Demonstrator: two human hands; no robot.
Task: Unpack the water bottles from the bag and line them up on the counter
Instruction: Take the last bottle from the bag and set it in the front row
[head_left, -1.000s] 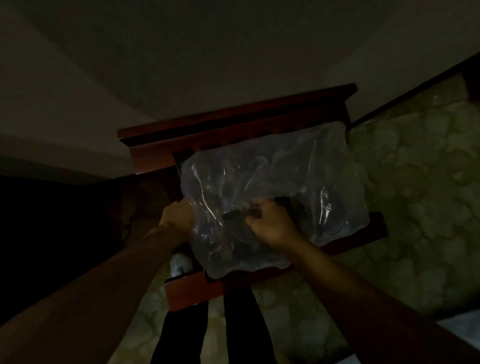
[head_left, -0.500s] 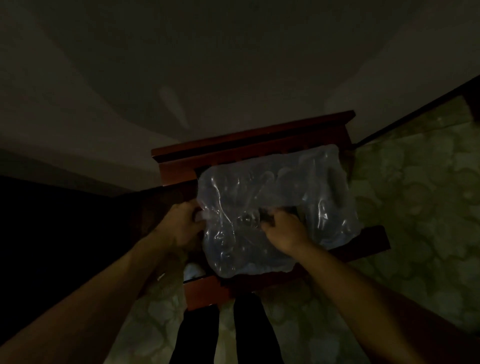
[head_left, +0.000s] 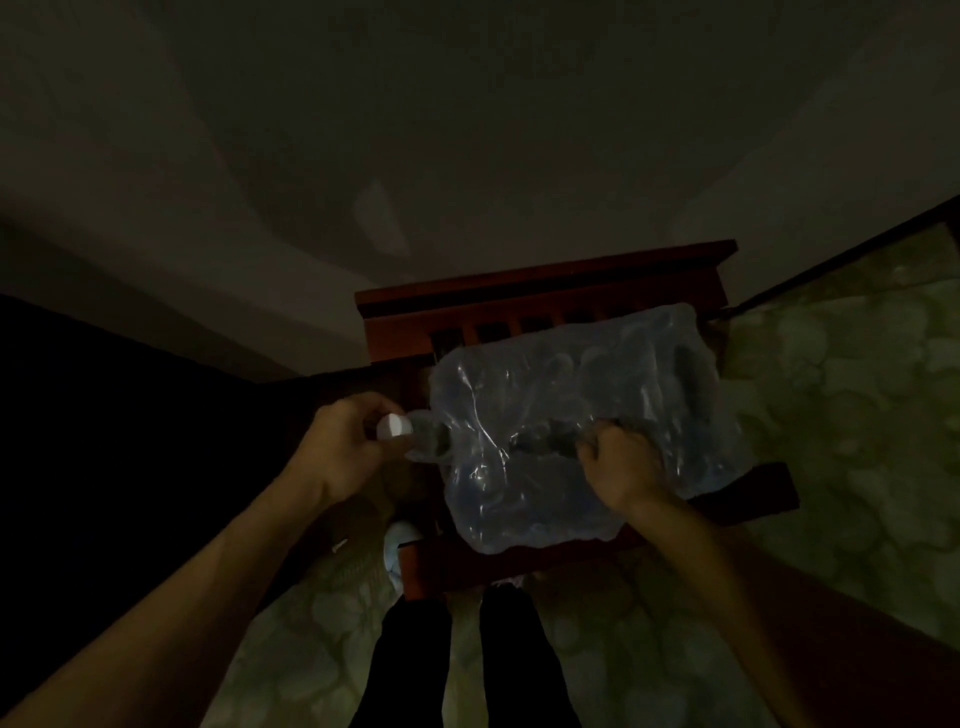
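Patterned greenish flooring (head_left: 841, 415) is seen dimly at the bottom and right of the view, and two dark trouser legs (head_left: 405, 660) are seen standing on it, close to a reddish wooden chair (head_left: 545, 291). Beside the chair's near left corner, a pale object is glimpsed on the floor, too dim to be identified. On the chair seat, a clear plastic bag (head_left: 561, 415) of water bottles is laid flat. The bag's torn top is gripped by the right hand (head_left: 618, 467), its fingers curled shut on the plastic. At the bag's left edge, a bottle (head_left: 421, 434) with a white cap (head_left: 393, 427) is held by the neck in the closed fingers of the left hand (head_left: 343, 447), partly out of the bag. Beyond the chair's slatted back, a plain shadowed wall (head_left: 467, 130) is seen.
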